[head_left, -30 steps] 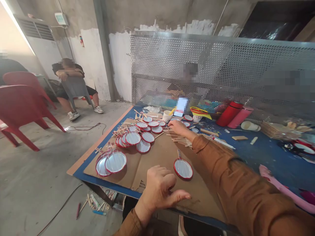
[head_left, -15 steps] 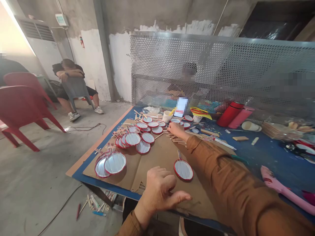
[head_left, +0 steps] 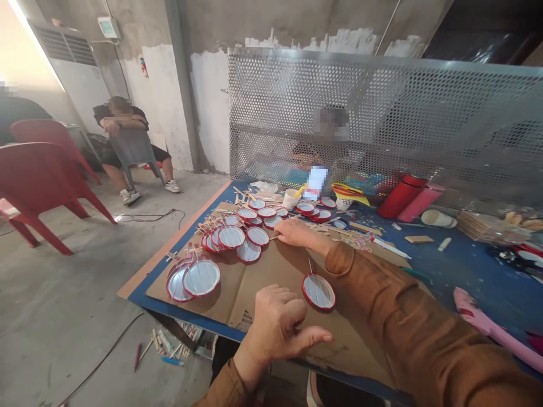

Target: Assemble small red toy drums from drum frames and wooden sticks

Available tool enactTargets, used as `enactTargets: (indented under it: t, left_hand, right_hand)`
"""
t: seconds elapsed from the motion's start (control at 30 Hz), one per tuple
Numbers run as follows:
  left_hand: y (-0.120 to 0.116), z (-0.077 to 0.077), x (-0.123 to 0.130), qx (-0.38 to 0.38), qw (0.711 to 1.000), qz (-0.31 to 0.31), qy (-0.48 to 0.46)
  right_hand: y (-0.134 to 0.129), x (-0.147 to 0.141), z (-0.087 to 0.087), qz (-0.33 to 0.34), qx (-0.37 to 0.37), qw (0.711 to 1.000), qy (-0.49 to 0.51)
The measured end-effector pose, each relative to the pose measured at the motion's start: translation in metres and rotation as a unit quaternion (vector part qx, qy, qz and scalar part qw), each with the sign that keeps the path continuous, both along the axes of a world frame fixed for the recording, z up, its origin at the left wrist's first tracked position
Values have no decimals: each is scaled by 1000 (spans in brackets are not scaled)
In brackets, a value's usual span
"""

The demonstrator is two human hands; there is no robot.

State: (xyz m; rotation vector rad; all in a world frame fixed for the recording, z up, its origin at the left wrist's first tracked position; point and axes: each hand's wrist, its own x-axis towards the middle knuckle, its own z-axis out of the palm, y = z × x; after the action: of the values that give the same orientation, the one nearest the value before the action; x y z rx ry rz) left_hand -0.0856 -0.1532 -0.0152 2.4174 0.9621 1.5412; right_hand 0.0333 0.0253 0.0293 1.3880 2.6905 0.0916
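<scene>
Beside the left hand [head_left: 275, 325] — red-rimmed disc [head_left: 318, 292], stick [head_left: 309, 265] pointing away.

Two hands [head_left: 299, 234], more than a dozen red-rimmed discs [head_left: 318, 292], one white cup [head_left: 290, 199], two flasks [head_left: 401, 196], two red chairs [head_left: 38, 175], and three other people [head_left: 127, 138].

Rust-brown long sleeves [head_left: 424, 316], creased, with wide cuffs [head_left: 339, 258]; left hand [head_left: 275, 328] and right hand [head_left: 299, 233] bare

- The right hand [head_left: 299, 234] lies on brown cardboard [head_left: 271, 282], maybe pinching a thin stick [head_left: 274, 237], hard to see
- The left hand [head_left: 275, 325] is near a round red-edged disc [head_left: 318, 292]
- More discs [head_left: 231, 237] lie in a heap
- Loose wooden sticks [head_left: 322, 227] lie past the right hand
</scene>
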Motion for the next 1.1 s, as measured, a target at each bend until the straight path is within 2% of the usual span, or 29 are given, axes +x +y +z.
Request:
enactTargets:
  t: [0.1, 0.17, 0.37, 0.5, 0.6, 0.73, 0.87, 1.0, 1.1]
  left_hand:
    - [1, -2, 0, -27, 1000, 7, 10]
    - [1, -4, 1, -42, 999, 16, 21]
    - [4, -6, 3, -58, 996, 63, 37]
    - [6, -5, 3, -83, 991, 91, 44]
    - [8, -6, 3, -114, 986, 115, 36]
    - [12, -7, -1, -120, 979, 160, -46]
    - [17, -6, -6, -86, 980, 149, -98]
    - [18, -6, -5, -52, 993, 102, 7]
    - [18, -10, -2, -67, 993, 53, 80]
  right_hand:
    - [-4, 1, 4, 61, 11, 995, -83]
    - [-5, 5, 6, 71, 3, 993, -93]
    - [-10, 20, 17, -52, 20, 997, 48]
    - [-14, 28, 32, -102, 58, 989, 84]
    - [-27, 39, 42, -129, 64, 979, 147]
    - [-66, 59, 51, -127, 26, 966, 223]
    - [-124, 69, 51, -113, 15, 968, 223]
    - [-178, 70, 46, -134, 13, 970, 200]
    - [-205, 74, 37, -150, 37, 970, 190]
